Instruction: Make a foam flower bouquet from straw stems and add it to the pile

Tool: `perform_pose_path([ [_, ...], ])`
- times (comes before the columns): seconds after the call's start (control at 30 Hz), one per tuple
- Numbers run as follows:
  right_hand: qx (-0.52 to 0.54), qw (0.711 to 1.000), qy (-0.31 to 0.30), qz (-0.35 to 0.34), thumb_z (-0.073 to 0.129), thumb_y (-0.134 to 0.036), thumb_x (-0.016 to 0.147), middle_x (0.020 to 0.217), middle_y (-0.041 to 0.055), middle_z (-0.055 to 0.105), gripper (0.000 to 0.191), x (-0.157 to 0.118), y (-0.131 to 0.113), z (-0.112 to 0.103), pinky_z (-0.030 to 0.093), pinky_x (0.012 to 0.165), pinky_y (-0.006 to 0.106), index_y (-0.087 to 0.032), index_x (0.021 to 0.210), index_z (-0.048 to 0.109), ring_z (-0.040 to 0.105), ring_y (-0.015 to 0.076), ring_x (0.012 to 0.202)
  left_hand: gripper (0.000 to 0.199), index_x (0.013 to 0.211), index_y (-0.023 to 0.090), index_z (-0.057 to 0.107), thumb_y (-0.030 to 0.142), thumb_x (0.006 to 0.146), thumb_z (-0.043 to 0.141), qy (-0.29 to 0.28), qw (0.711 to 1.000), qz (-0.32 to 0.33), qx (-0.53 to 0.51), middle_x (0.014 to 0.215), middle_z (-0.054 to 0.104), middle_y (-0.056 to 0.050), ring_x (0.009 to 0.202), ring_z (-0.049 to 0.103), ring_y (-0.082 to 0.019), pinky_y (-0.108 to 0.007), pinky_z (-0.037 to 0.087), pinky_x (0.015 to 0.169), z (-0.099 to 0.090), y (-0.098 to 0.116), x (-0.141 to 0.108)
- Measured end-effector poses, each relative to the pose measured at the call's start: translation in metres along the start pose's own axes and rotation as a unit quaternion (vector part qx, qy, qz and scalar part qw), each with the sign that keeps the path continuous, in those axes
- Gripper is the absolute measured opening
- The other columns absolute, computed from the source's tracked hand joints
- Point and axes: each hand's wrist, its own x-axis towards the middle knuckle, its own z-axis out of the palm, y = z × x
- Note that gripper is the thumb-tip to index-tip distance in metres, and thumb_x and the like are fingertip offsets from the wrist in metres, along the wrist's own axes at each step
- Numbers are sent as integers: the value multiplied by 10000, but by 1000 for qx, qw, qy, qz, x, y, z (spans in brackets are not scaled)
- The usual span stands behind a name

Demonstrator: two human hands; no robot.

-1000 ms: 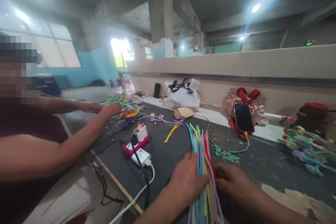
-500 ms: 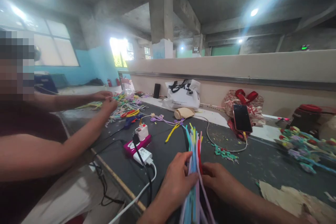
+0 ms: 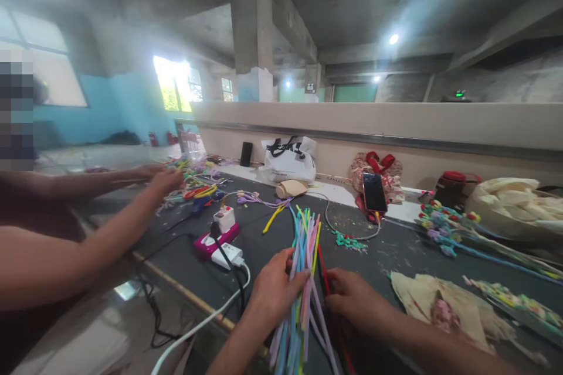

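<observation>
A bundle of pipe cleaners [image 3: 303, 240] in blue, pink, yellow, green and lilac lies lengthwise in front of me, its far tips fanned out. My left hand [image 3: 278, 288] is closed around the bundle from the left, thumb across the top. To the right of it, my right hand [image 3: 357, 300] pinches a red pipe cleaner [image 3: 324, 269], which stands a little apart from the others. Its lower part runs down beside the bundle. A lone yellow pipe cleaner [image 3: 273, 219] lies farther up the dark table [image 3: 264, 252].
On the left, a co-worker's hands [image 3: 165, 179] are over a colourful pile. Close by stand a purple power strip [image 3: 203, 246] and a white cable [image 3: 206, 319]. A phone [image 3: 373, 192] leans on a red-patterned bag [image 3: 396, 179]. Twisted flowers [image 3: 440, 225] and torn paper [image 3: 409, 290] lie right.
The view has turned to the right. My right hand has moved the red pipe cleaner slightly away from the bundle, while my left hand still grips the rest.
</observation>
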Motion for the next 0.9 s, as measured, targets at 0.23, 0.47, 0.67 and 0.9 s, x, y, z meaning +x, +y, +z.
perform_pose_path([
  [0.23,8,1000,-3,-23,451,-56,573,595,-20,642,337,6,-9,13,451,625,228,-161,856,601,612,153,586,519,1112,142,461,139,593,468,-51,998,20,-32,746,631,-3,620,555,-134,-226,407,564,13,3,0],
  [0.47,34,999,-15,-17,452,-73,599,577,-29,622,300,11,-4,17,456,564,214,-155,850,594,598,132,539,457,1082,182,471,123,633,415,-6,987,25,-156,965,626,-10,802,587,-124,-219,439,721,4,-6,-3],
  [0.67,22,999,-8,-27,465,-87,609,608,-21,629,261,10,-7,13,449,566,201,-162,822,595,604,138,598,408,987,213,557,112,613,429,3,997,70,-34,944,592,2,852,549,-127,-218,408,765,-8,8,-18],
  [0.9,-49,998,25,-38,473,-104,616,792,22,656,287,4,-5,1,429,588,186,-148,876,584,598,140,704,391,1010,239,556,182,626,505,-68,993,96,16,1066,551,-15,987,497,-150,-239,363,868,11,14,-39],
])
